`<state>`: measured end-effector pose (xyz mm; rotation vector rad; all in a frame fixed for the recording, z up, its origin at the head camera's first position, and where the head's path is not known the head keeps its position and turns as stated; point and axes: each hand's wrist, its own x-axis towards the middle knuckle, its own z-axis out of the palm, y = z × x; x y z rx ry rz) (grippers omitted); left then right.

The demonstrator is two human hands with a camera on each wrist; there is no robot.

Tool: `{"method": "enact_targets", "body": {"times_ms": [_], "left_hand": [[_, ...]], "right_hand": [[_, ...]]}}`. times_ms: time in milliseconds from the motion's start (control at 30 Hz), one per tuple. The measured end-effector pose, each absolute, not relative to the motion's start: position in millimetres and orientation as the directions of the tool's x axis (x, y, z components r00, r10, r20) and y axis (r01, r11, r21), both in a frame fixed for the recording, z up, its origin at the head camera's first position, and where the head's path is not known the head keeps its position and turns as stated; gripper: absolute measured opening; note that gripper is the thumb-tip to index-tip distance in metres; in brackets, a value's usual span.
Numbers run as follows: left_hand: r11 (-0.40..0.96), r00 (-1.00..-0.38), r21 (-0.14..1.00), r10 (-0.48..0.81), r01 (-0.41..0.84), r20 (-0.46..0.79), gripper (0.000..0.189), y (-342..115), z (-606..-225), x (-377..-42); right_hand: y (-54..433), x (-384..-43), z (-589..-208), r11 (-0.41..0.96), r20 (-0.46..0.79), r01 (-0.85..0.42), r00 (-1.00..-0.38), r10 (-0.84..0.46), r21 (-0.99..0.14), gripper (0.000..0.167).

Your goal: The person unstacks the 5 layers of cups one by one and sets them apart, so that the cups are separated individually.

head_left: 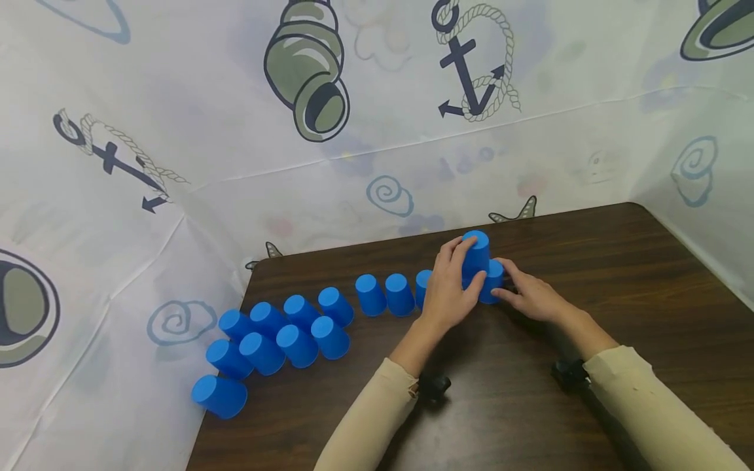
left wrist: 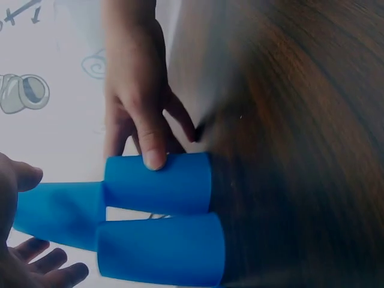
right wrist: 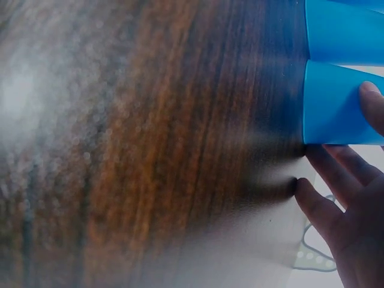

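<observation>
Gripping 1 upper cup (head_left: 480, 251) near the table's (head_left: 506, 399) far edge is the left hand (head_left: 449, 288); the right hand (head_left: 535, 296) pinches 1 lower cup (head_left: 491, 285).

Before me, plain bright blue cups (head_left: 219, 397); my sleeves (head_left: 371, 418) are cream. The tabletop (head_left: 501, 409) is dark brown woodgrain; the white backdrop (head_left: 200, 59) carries navy anchors (head_left: 463, 75), grey-green shells (head_left: 305, 65) and pale-blue spirals (head_left: 389, 194).

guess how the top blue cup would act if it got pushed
The top cup would probably slide or topple if pushed sideways, since it straddles two lower cups. It seems fairly stiff: its visible sides look undented next to the left hand. Its smooth, plain surface suggests it may be somewhat slippery.
</observation>
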<state>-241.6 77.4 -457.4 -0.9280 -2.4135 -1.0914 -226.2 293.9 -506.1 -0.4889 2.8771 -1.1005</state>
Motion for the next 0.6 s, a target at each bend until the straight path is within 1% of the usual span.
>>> {"method": "enact_targets", "body": {"times_ms": [167, 333, 600], "left_hand": [[0.506, -0.749, 0.554, 0.402, 0.661, 0.527, 0.056, 82, -462, -245], [0.501, -0.739, 0.545, 0.413, 0.673, 0.533, 0.052, 84, -464, -248], [0.462, -0.739, 0.577, 0.413, 0.673, 0.532, 0.049, 86, -465, -253]], "right_hand": [[294, -226, -506, 0.697, 0.096, -0.286, -0.949, -0.299, -0.658, 0.063], [294, -225, -505, 0.700, 0.094, -0.282, -0.951, -0.295, -0.656, 0.062], [294, -226, -506, 0.697, 0.093, -0.282, -0.950, -0.297, -0.659, 0.062]]}}
